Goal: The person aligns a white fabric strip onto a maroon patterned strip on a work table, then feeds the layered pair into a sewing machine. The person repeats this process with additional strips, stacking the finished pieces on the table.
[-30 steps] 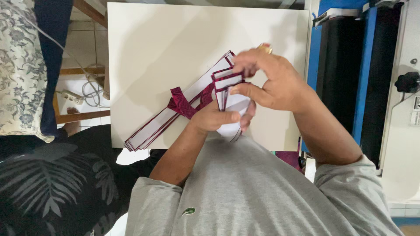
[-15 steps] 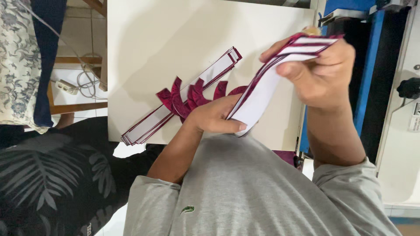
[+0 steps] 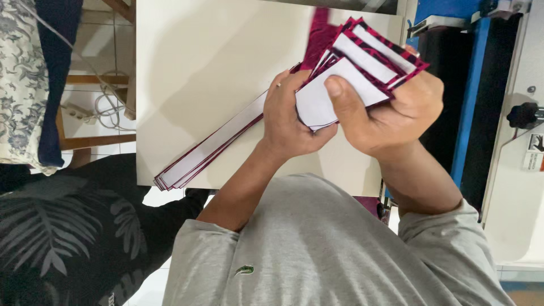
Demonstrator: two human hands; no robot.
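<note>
Strips (image 3: 362,62): we now clamp them fanned in right hand (image 3: 391,113) | left hand (image 3: 292,122) pinches their lower end; loops gone since before | table (image 3: 204,62): long stack (image 3: 209,147) stays

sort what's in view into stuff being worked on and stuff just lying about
In hand:
- left hand
- right hand
- fanned maroon-edged white strips
- long strip stack on cream table

Lying about:
- cables
- patterned cloth
- blue-and-black machine
</note>
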